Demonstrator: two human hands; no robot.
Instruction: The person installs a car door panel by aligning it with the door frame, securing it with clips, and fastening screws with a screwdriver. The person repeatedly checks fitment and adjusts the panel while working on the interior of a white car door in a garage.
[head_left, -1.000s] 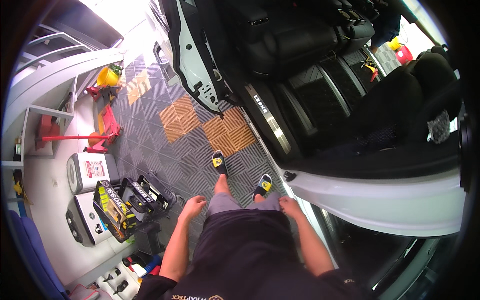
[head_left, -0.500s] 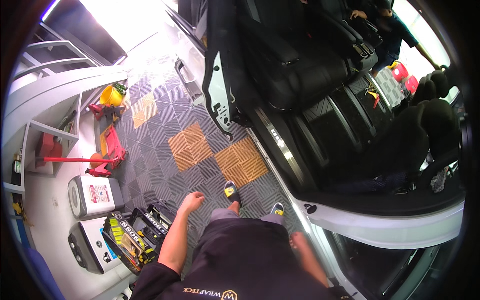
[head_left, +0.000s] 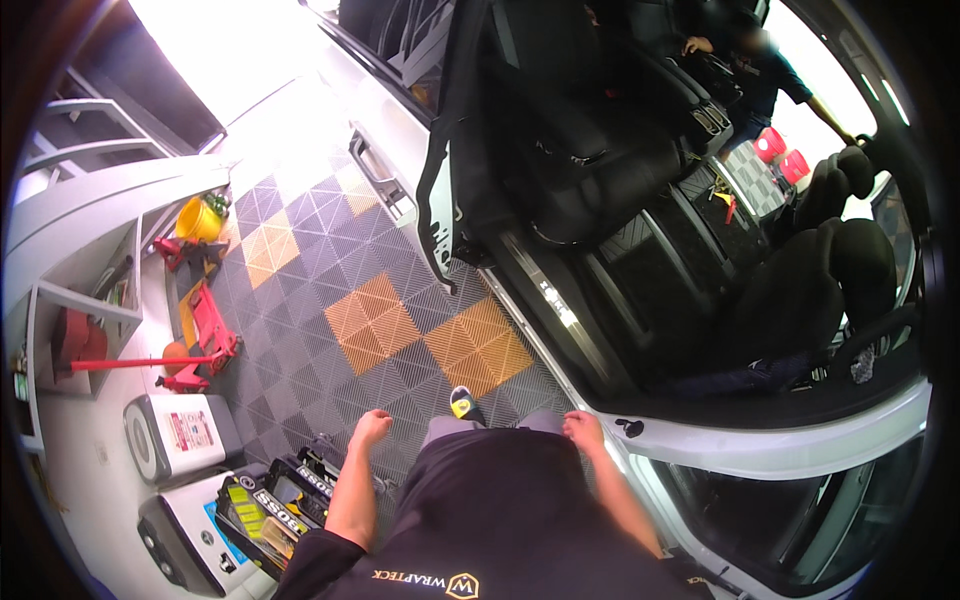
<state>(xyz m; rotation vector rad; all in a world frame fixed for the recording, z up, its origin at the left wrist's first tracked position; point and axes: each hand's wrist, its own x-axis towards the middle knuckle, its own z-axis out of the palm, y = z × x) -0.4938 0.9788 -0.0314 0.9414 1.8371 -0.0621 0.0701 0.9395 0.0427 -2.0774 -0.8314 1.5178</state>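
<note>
Both of my hands hang free at my sides and hold nothing I can see. My left hand (head_left: 372,428) is loosely bent, its fingers relaxed and not closed into a fist, above the grey and orange tile floor (head_left: 372,322). Nearest to it is an open tool bag (head_left: 262,500) with tools inside. My right hand (head_left: 583,430) has its fingers slightly curled and apart, close beside the white side of a vehicle (head_left: 720,445). It appears not to touch the vehicle. A sandalled foot (head_left: 465,405) shows ahead of my dark shirt.
The vehicle's doorway shows a black seat (head_left: 610,190) and a metal sill strip (head_left: 560,303). Across the cabin stands another person (head_left: 765,85). To the left are a red floor jack (head_left: 210,325), a yellow bucket (head_left: 198,220), a grey-white box (head_left: 185,435) and shelving (head_left: 90,290).
My view has shifted a little. My right hand has come up and forward beside the vehicle from lower at my hip. One foot is now hidden. The other person's arm remains stretched out.
</note>
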